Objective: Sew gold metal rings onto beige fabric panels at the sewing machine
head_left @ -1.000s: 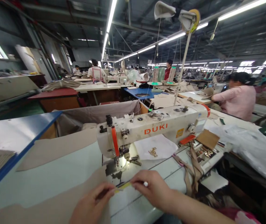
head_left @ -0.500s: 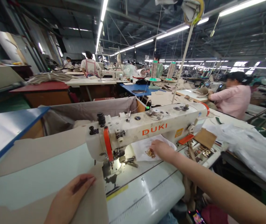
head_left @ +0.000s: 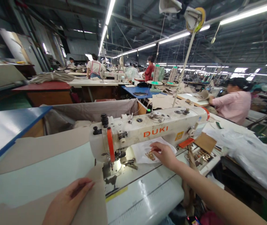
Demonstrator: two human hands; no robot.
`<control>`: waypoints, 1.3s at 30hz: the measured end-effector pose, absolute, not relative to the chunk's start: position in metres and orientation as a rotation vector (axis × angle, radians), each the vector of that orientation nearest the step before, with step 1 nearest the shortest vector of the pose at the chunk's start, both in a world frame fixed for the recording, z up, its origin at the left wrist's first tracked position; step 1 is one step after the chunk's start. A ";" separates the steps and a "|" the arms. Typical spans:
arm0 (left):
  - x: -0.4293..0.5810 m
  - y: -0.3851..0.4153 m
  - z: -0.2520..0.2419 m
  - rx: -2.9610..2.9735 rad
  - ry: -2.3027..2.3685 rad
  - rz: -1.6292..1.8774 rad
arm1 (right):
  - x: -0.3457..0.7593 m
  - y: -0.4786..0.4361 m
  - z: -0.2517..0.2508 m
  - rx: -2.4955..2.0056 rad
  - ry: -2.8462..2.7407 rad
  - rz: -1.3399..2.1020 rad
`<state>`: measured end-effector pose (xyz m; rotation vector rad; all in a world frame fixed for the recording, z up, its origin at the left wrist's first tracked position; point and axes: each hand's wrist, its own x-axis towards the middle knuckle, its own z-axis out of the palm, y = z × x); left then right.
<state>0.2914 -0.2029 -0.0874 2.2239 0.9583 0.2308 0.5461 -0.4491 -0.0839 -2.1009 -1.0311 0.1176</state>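
Observation:
My left hand (head_left: 69,200) is closed at the lower left, thumb and fingertips together on a beige fabric piece (head_left: 92,206) lying on the machine bed. In front stands a white sewing machine (head_left: 133,134) with a lit needle area and an orange lever guard. Under its arm lies a white sheet (head_left: 139,151) bearing a small heap of gold metal fittings (head_left: 150,155). My right hand (head_left: 167,156) reaches over the sheet, its thumb and fingertips pinched at the heap's edge. Whether a fitting is between them is too small to tell.
Another cut beige panel (head_left: 49,147) lies on the left. An open tray (head_left: 202,156) of small parts and clear plastic (head_left: 241,153) are on the right. Behind the machine is a cloth-lined bin (head_left: 91,109). A co-worker in pink (head_left: 233,103) sits at the right.
The view has shifted slightly. My right hand's fingers have lifted a little and drawn into a pinch by the gold fittings. My left hand stays on the fabric.

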 end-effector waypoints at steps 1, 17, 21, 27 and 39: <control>0.292 -0.203 -0.086 2.215 0.959 0.244 | 0.542 -0.450 -0.083 -2.044 -1.004 0.126; 0.277 -0.322 -0.065 1.831 0.713 0.602 | 0.384 -0.417 -0.083 -1.272 -0.501 0.549; 0.270 -0.318 -0.060 1.806 0.792 0.651 | 0.377 -0.412 -0.078 -1.245 -0.471 0.567; 0.266 -0.317 -0.063 1.883 0.843 0.675 | 0.375 -0.413 -0.075 -1.240 -0.458 0.565; 0.266 -0.330 -0.064 1.840 0.813 0.721 | 0.371 -0.415 -0.081 -1.420 -0.784 0.327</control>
